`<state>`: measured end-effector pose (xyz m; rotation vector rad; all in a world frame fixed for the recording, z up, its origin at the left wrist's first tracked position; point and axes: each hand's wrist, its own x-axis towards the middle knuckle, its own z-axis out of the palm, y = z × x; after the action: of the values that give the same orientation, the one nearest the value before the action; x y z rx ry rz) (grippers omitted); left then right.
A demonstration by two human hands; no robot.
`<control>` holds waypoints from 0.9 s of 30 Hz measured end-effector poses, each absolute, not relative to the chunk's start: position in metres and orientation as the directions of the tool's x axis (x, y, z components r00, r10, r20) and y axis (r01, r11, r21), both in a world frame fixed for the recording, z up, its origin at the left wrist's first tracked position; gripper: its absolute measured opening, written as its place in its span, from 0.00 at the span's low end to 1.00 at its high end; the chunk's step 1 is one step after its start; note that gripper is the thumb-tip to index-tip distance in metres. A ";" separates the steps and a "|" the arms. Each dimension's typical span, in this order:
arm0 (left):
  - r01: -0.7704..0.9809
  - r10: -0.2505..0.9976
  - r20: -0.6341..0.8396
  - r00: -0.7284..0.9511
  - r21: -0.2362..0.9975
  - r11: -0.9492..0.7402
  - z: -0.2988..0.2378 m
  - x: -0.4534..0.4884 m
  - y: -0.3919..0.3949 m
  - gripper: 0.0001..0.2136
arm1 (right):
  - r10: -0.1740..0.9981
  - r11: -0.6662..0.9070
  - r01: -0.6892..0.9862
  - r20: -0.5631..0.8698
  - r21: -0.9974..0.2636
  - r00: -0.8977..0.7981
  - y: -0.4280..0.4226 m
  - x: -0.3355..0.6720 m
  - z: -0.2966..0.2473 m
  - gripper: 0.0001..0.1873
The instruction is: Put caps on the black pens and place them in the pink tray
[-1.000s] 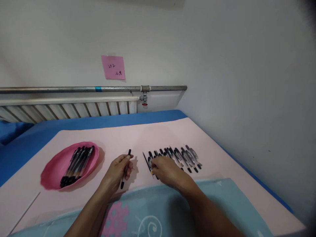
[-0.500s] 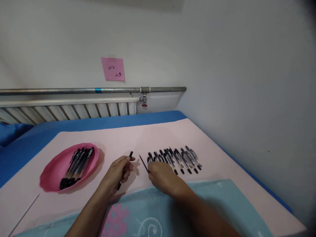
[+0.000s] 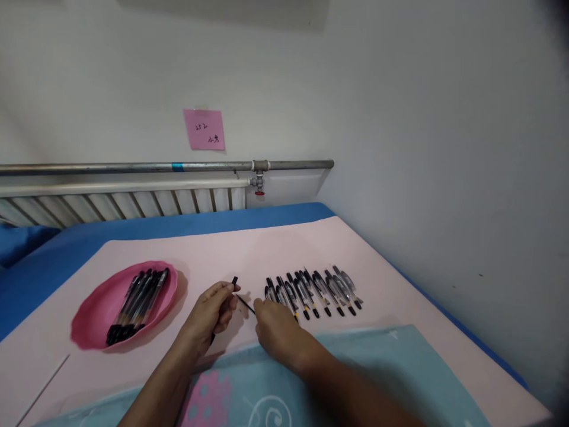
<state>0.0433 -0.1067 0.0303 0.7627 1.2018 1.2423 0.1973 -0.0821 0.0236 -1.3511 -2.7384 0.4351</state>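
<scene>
Held in my left hand [image 3: 208, 309] is a black pen [image 3: 235, 281], its top end poking out above the fingers and the other end below the palm. My right hand [image 3: 280, 329] pinches a thin dark pen refill [image 3: 246, 305], which points up and left with its tip close to the left fingers. Whether the tip touches the pen I cannot tell. Just beyond my right hand lies a slanted row of several parts-clear pens [image 3: 329, 295] with black ends. To the left, a pink scalloped plate [image 3: 89, 323] carries a bundle of several black pens [image 3: 141, 299].
A pink cover [image 3: 213, 249] lies over the blue surface [image 3: 200, 220]. Along the near edge is a light blue patterned cloth [image 3: 355, 362]. A thin white stick [image 3: 44, 388] lies at the lower left. Behind are a radiator [image 3: 133, 201], a pipe and a wall at right.
My right hand has moved left with the refill, bringing its tip up to my left hand. The left hand has stayed nearly in place with the pen.
</scene>
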 end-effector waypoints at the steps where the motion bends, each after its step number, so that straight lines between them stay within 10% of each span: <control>1: -0.292 0.961 -0.257 -0.100 0.931 0.218 0.031 0.043 -0.107 0.12 | 0.794 0.555 0.772 -0.078 -0.311 -0.603 -0.080 0.198 0.023 0.13; 10: -0.234 0.974 -0.198 -0.113 0.958 0.168 0.037 0.047 -0.109 0.17 | 0.902 -0.048 0.283 -0.163 -0.958 -0.399 -0.049 0.206 0.041 0.05; 16: -0.220 0.970 -0.244 -0.011 0.947 0.236 0.036 0.053 -0.112 0.13 | 0.944 -0.076 -0.164 -0.018 -0.984 -0.329 -0.050 0.205 0.043 0.04; 27: -0.267 0.962 -0.252 0.101 0.925 0.270 0.041 0.066 -0.117 0.09 | 0.953 -0.068 -0.264 0.015 -0.962 -0.302 -0.056 0.201 0.044 0.07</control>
<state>0.0660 -0.1174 0.0407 0.8420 1.0714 1.0884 0.2007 -0.0558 0.0435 -0.8596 -1.1990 1.5671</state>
